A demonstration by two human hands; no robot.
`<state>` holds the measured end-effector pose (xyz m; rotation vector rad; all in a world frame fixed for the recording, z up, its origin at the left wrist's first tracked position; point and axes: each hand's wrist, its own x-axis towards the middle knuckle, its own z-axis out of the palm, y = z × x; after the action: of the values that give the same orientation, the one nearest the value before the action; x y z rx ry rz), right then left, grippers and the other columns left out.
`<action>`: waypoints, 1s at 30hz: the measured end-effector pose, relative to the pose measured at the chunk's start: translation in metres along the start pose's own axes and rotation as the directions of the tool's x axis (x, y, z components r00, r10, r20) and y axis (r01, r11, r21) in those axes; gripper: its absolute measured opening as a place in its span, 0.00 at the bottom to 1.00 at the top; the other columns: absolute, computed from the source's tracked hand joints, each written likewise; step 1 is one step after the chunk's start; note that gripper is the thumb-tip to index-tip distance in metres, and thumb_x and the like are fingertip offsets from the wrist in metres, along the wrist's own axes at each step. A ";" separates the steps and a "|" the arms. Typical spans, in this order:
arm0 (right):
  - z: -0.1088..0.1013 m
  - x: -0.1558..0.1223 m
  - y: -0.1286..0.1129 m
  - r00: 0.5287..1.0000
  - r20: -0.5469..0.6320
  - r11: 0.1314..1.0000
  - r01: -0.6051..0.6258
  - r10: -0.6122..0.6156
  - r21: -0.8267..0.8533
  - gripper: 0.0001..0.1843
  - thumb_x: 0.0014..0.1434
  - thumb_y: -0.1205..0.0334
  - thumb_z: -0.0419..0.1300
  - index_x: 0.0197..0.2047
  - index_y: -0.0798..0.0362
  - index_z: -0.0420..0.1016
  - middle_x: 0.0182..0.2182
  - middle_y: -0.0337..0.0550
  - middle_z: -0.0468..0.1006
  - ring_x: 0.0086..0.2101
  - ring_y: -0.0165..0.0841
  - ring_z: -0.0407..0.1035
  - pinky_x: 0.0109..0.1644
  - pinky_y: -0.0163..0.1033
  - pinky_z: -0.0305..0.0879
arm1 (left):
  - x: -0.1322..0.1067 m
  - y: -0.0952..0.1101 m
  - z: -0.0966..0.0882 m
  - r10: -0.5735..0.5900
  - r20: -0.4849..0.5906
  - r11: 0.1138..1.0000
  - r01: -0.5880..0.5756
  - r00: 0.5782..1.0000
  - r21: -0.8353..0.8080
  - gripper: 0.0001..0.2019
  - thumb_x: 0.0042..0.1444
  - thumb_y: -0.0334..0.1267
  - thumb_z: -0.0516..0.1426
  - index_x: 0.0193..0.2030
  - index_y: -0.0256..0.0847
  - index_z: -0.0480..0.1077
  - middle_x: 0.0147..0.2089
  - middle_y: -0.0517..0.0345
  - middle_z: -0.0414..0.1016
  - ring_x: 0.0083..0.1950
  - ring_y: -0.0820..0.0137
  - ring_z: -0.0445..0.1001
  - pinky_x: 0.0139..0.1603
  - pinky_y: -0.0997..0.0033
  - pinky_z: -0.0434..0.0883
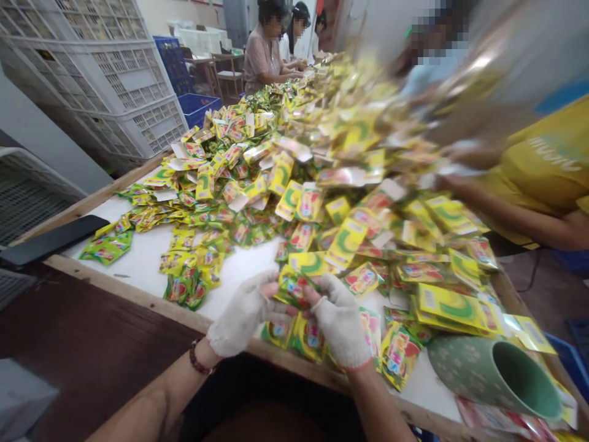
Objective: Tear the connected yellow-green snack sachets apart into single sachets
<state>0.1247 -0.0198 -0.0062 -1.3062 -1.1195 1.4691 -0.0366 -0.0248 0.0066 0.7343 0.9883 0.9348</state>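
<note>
At lower centre of frame, white-gloved left hand (243, 314) and white-gloved right hand (343, 319), both partly curled, grip a small glossy green-and-yellow packet (291, 286).

A bare patch of white table (246, 264) gave low passage between the left hand (242, 316) and the small packets (186, 267) beyond it. Ahead, the heaped packets (285, 175) blocked any low reach; at near right, the green cup (460, 367) obstructed the corner beside the loose packets.
</note>
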 end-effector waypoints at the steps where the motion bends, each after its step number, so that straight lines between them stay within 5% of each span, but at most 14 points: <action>1: -0.002 0.000 0.000 1.000 0.017 0.999 0.023 -0.023 -0.028 0.15 0.56 0.50 0.62 0.34 0.53 0.68 0.25 0.36 0.73 0.22 0.28 0.66 0.24 0.33 0.63 | 0.001 0.000 0.001 0.001 -0.005 0.999 -0.001 1.000 0.051 0.20 0.50 0.48 0.63 0.45 0.36 0.69 0.42 0.49 0.77 0.33 0.66 0.78 0.34 0.65 0.77; 4: -0.005 -0.002 0.002 0.993 -0.003 0.989 0.121 -0.122 -0.079 0.13 0.57 0.52 0.61 0.36 0.53 0.70 0.30 0.40 0.76 0.31 0.32 0.70 0.34 0.36 0.68 | 0.003 0.001 0.006 0.012 -0.002 0.977 -0.012 1.000 0.212 0.22 0.48 0.47 0.65 0.46 0.35 0.71 0.42 0.49 0.78 0.32 0.67 0.77 0.32 0.69 0.76; 7: -0.007 -0.005 0.005 0.983 -0.038 0.982 0.174 -0.177 -0.078 0.19 0.56 0.54 0.62 0.49 0.53 0.69 0.42 0.46 0.78 0.39 0.36 0.72 0.39 0.38 0.70 | 0.007 0.000 0.011 0.010 0.080 0.965 -0.030 0.997 0.259 0.20 0.52 0.47 0.62 0.47 0.36 0.70 0.40 0.51 0.77 0.32 0.69 0.76 0.29 0.72 0.74; 11: -0.019 -0.006 0.006 0.997 -0.022 0.997 0.074 -0.075 -0.030 0.21 0.55 0.54 0.62 0.50 0.54 0.71 0.33 0.44 0.80 0.28 0.33 0.71 0.29 0.36 0.69 | 0.026 0.003 0.016 0.167 0.054 0.863 -0.173 0.984 0.474 0.16 0.56 0.46 0.57 0.47 0.40 0.66 0.34 0.60 0.73 0.28 0.73 0.71 0.29 0.73 0.71; 13: -0.028 -0.004 0.004 0.992 -0.112 0.999 0.052 -0.051 0.001 0.21 0.53 0.53 0.64 0.48 0.54 0.72 0.28 0.42 0.79 0.23 0.31 0.69 0.25 0.35 0.67 | 0.044 0.008 0.018 0.309 0.069 0.666 -0.268 0.949 0.696 0.12 0.59 0.44 0.54 0.46 0.40 0.65 0.33 0.60 0.72 0.31 0.71 0.71 0.31 0.71 0.71; 17: -0.046 0.000 0.002 0.973 -0.203 0.987 0.134 -0.112 0.093 0.22 0.48 0.54 0.69 0.45 0.52 0.71 0.30 0.41 0.79 0.23 0.30 0.69 0.25 0.34 0.67 | 0.082 0.017 0.020 0.397 0.341 -0.004 -0.370 0.852 0.929 0.17 0.48 0.41 0.62 0.45 0.39 0.68 0.45 0.49 0.73 0.48 0.57 0.72 0.51 0.56 0.68; 19: -0.053 -0.001 0.003 0.970 -0.191 0.976 0.178 -0.153 0.125 0.20 0.49 0.55 0.69 0.44 0.50 0.71 0.31 0.39 0.79 0.24 0.29 0.69 0.27 0.33 0.67 | 0.093 0.021 0.019 0.356 0.397 -0.120 -0.380 0.846 0.917 0.21 0.46 0.41 0.63 0.47 0.39 0.69 0.46 0.47 0.74 0.50 0.53 0.72 0.53 0.52 0.67; 22: -0.059 -0.003 0.003 0.955 -0.193 0.968 0.242 -0.227 0.060 0.18 0.52 0.54 0.67 0.44 0.50 0.73 0.35 0.40 0.79 0.31 0.32 0.72 0.34 0.35 0.70 | 0.091 0.033 0.009 0.313 0.397 -0.009 -0.415 0.863 0.910 0.20 0.51 0.43 0.60 0.50 0.40 0.69 0.45 0.49 0.76 0.47 0.58 0.74 0.49 0.60 0.69; 25: -0.059 -0.003 -0.001 0.950 -0.163 0.962 0.272 -0.267 0.009 0.20 0.53 0.54 0.66 0.48 0.51 0.73 0.44 0.45 0.78 0.42 0.38 0.72 0.45 0.41 0.71 | 0.072 0.050 -0.005 0.110 0.420 0.348 -0.430 0.901 0.833 0.18 0.57 0.45 0.54 0.52 0.42 0.71 0.47 0.53 0.77 0.47 0.62 0.75 0.46 0.67 0.71; 27: -0.054 -0.002 -0.004 0.972 -0.100 0.974 0.219 -0.212 0.059 0.22 0.52 0.52 0.67 0.48 0.52 0.73 0.41 0.45 0.79 0.40 0.38 0.73 0.44 0.43 0.72 | 0.057 0.058 -0.012 -0.031 0.481 0.552 -0.386 0.876 0.739 0.18 0.60 0.45 0.50 0.51 0.41 0.73 0.46 0.53 0.78 0.47 0.62 0.75 0.46 0.66 0.72; 29: -0.047 0.001 -0.005 0.989 -0.056 0.985 0.140 -0.135 0.100 0.23 0.50 0.50 0.68 0.46 0.53 0.73 0.32 0.43 0.80 0.29 0.34 0.73 0.36 0.40 0.73 | 0.043 0.059 -0.016 -0.035 0.480 0.591 -0.369 0.877 0.717 0.18 0.62 0.44 0.48 0.50 0.40 0.74 0.45 0.53 0.79 0.47 0.62 0.76 0.48 0.64 0.72; 30: -0.042 0.002 -0.004 0.993 -0.063 0.989 0.108 -0.102 0.105 0.24 0.50 0.49 0.68 0.46 0.54 0.72 0.28 0.41 0.78 0.24 0.32 0.71 0.32 0.39 0.72 | 0.037 0.056 -0.017 0.034 0.435 0.541 -0.383 0.900 0.749 0.19 0.62 0.44 0.48 0.50 0.41 0.74 0.47 0.53 0.79 0.48 0.62 0.75 0.50 0.63 0.71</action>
<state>0.1669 -0.0132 -0.0052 -1.1890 -1.0411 1.3871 -0.0601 0.0342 0.0347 1.8185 0.9791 0.4368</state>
